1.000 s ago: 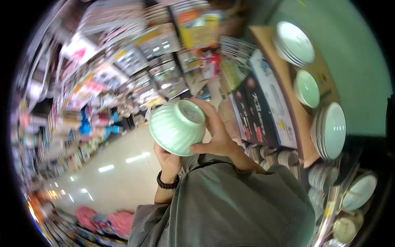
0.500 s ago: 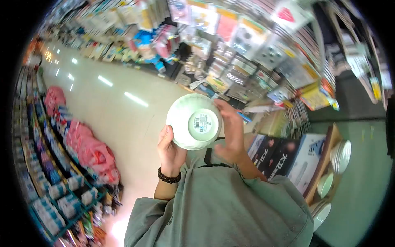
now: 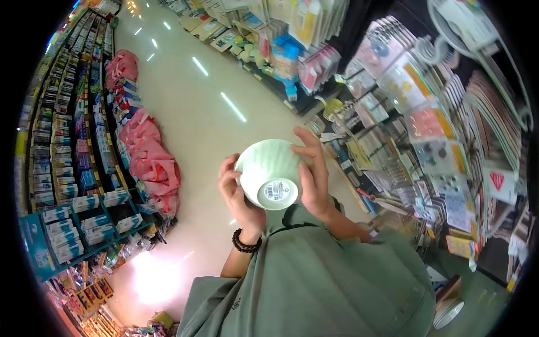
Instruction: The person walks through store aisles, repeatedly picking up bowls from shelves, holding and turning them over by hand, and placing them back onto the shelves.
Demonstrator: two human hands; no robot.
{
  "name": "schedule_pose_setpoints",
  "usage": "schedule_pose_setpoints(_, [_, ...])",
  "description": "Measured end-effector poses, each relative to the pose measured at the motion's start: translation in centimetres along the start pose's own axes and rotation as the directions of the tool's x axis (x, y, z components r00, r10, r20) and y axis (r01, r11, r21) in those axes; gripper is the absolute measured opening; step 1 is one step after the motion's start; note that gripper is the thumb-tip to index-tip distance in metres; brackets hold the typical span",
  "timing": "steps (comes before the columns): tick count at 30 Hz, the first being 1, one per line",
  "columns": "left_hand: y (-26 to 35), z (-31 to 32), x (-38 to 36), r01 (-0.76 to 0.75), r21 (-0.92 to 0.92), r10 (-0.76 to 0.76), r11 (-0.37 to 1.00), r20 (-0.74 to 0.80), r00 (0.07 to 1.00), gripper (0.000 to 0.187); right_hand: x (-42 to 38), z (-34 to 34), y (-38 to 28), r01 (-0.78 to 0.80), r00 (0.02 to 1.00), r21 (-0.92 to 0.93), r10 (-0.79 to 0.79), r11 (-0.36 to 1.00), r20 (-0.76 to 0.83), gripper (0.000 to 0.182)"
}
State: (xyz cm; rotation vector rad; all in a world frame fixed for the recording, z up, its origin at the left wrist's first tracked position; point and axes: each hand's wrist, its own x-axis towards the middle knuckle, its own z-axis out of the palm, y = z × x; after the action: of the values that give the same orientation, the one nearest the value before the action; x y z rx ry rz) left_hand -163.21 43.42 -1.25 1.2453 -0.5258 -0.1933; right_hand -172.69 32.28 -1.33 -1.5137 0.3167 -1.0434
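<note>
At the centre of the frame, a pale green bowl (image 3: 268, 163) is tilted so that its fluted side and base show, a label (image 3: 277, 191) on the base. The left hand (image 3: 242, 199), half curled, holds its left side; the right hand (image 3: 314, 174), partly open with fingers spread, touches its right side. A beaded bracelet (image 3: 246, 241) circles the left wrist. Pink bags (image 3: 147, 149) lie along shelves (image 3: 73, 135) at left; packets (image 3: 432, 135) hang at upper right.
</note>
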Motion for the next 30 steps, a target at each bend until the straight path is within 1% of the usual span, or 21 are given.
schedule_pose_setpoints(1, [-0.3, 0.1, 1.7, -0.117, 0.14, 0.121, 0.983, -0.021, 0.992, 0.025, 1.8, 0.9, 0.5, 0.021, 0.999, -0.007, -0.021, 1.0, -0.025, 0.03])
schedule_pose_setpoints(2, [-0.7, 0.4, 3.5, -0.225, 0.277, 0.241, 0.934, -0.027, 0.97, 0.023, 3.5, 1.7, 0.8, 0.052, 0.998, -0.008, -0.052, 0.999, -0.026, 0.03])
schedule_pose_setpoints(3, [-1.1, 0.1, 4.8, -0.289, 0.325, 0.299, 0.901, 0.021, 0.954, 0.022, 4.7, 2.7, 1.8, 0.07, 0.997, 0.075, -0.068, 0.995, -0.026, 0.031])
schedule_pose_setpoints(5, [-1.0, -1.2, 8.2, -0.405, 0.415, 0.397, 0.815, 0.11, 0.911, 0.022, 7.7, 4.3, 3.0, 0.01, 1.0, 0.133, -0.01, 0.991, -0.001, 0.032])
schedule_pose_setpoints(7, [-0.4, -2.5, 11.7, -0.461, 0.47, 0.444, 0.753, 0.156, 0.883, 0.024, 10.1, 6.3, 4.2, -0.265, 0.964, 0.333, 0.252, 0.905, 0.084, 0.031])
schedule_pose_setpoints(8, [0.1, -3.2, 13.3, -0.481, 0.501, 0.455, 0.719, 0.185, 0.871, 0.025, 11.4, 7.5, 4.8, -0.4, 0.916, 0.414, 0.371, 0.817, 0.153, 0.03])
schedule_pose_setpoints(9, [0.3, -4.0, 14.7, -0.499, 0.534, 0.462, 0.683, 0.212, 0.861, 0.027, 12.9, 8.7, 5.3, -0.516, 0.854, 0.525, 0.459, 0.677, 0.246, 0.03])
schedule_pose_setpoints(10, [0.3, -4.4, 15.5, -0.477, 0.55, 0.473, 0.686, 0.161, 0.866, 0.028, 14.2, 9.6, 5.4, -0.617, 0.774, 0.604, 0.525, 0.505, 0.353, 0.031])
schedule_pose_setpoints(11, [0.5, -5.2, 16.9, -0.495, 0.578, 0.489, 0.649, 0.181, 0.853, 0.027, 15.9, 11.1, 5.8, -0.702, 0.678, 0.641, 0.57, 0.311, 0.465, 0.031])
schedule_pose_setpoints(12, [0.4, -6.2, 18.0, -0.511, 0.606, 0.503, 0.61, 0.203, 0.84, 0.026, 16.5, 12.1, 7.6, -0.774, 0.577, 0.611, 0.583, 0.165, 0.573, 0.031])
schedule_pose_setpoints(14, [0.6, -7.6, 20.5, -0.535, 0.677, 0.524, 0.506, 0.252, 0.813, 0.025, 18.5, 13.9, 9.4, -0.837, 0.498, 0.536, 0.563, 0.113, 0.659, 0.029])
schedule_pose_setpoints(15, [0.3, -8.5, 21.5, -0.462, 0.734, 0.471, 0.499, 0.217, 0.855, 0.025, 19.3, 14.9, 10.4, -0.863, 0.457, 0.497, 0.554, 0.089, 0.695, 0.028])
schedule_pose_setpoints(16, [-0.1, -9.3, 22.4, -0.386, 0.781, 0.417, 0.49, 0.179, 0.891, 0.026, 19.9, 15.8, 11.5, -0.866, 0.443, 0.498, 0.538, 0.05, 0.717, 0.023])
schedule_pose_setpoints(17, [-0.5, -10.1, 23.5, -0.311, 0.82, 0.36, 0.481, 0.139, 0.922, 0.027, 20.7, 16.9, 12.5, -0.871, 0.429, 0.489, 0.552, 0.044, 0.715, 0.023])
schedule_pose_setpoints(18, [-1.6, -11.0, 24.5, -0.22, 0.791, 0.295, 0.571, 0.053, 0.954, 0.029, 21.4, 18.0, 13.5, -0.874, 0.42, 0.484, 0.568, 0.043, 0.708, 0.022])
schedule_pose_setpoints(19, [-2.5, -12.0, 25.9, -0.207, 0.781, 0.275, 0.589, 0.047, 0.96, 0.033, 22.5, 19.1, 14.3, -0.874, 0.418, 0.484, 0.583, 0.049, 0.696, 0.021])
schedule_pose_setpoints(21, [-4.6, -14.0, 29.7, -0.2, 0.75, 0.248, 0.631, 0.05, 0.968, 0.042, 25.3, 21.5, 16.0, -0.884, 0.453, 0.429, 0.573, 0.188, 0.683, 0.021])
schedule_pose_setpoints(22, [-5.4, -14.8, 31.7, -0.209, 0.722, 0.217, 0.66, 0.084, 0.973, 0.056, 26.7, 22.6, 16.9, -0.878, 0.475, 0.401, 0.567, 0.26, 0.673, 0.021])
schedule_pose_setpoints(25, [-5.8, -16.6, 37.8, -0.073, 0.712, 0.018, 0.699, 0.085, 0.996, 0.062, 30.6, 26.8, 19.3, -0.877, 0.478, 0.317, 0.6, 0.36, 0.641, 0.02])
schedule_pose_setpoints(28, [-5.4, -19.0, 43.9, -0.032, 0.751, -0.037, 0.66, 0.075, 0.996, 0.065, 35.0, 31.5, 20.8, -0.813, 0.533, 0.192, 0.571, 0.55, 0.624, 0.019])
schedule_pose_setpoints(30, [-6.3, -20.7, 48.0, -0.15, 0.726, 0.078, 0.671, 0.132, 0.988, 0.065, 38.0, 34.6, 21.6, -0.813, 0.534, 0.182, 0.585, 0.553, 0.61, 0.019])
